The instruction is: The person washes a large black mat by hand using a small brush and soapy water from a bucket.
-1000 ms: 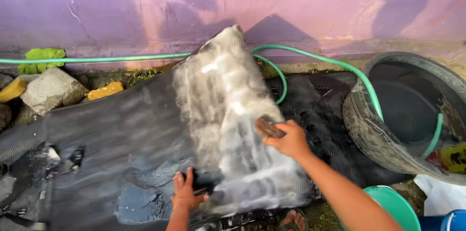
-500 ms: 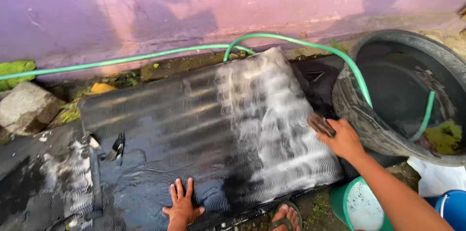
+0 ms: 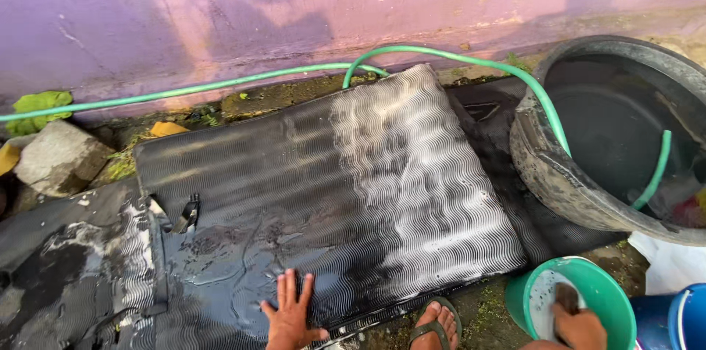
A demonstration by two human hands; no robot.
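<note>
Mat (image 3: 331, 195), ribbed and soapy, lies flat under the left hand (image 3: 290, 317) with fingers spread wide, while the right hand (image 3: 579, 326) grips a brush (image 3: 566, 298) in the green bowl (image 3: 614, 291)

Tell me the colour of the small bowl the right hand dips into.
Green bowl, seen in the head view.

You see a green hose (image 3: 456, 62) running along the purple wall (image 3: 294, 4) into a big black tub (image 3: 548, 173). A grey stone (image 3: 59, 159) and a green leaf (image 3: 40, 107) sit far left.
</note>
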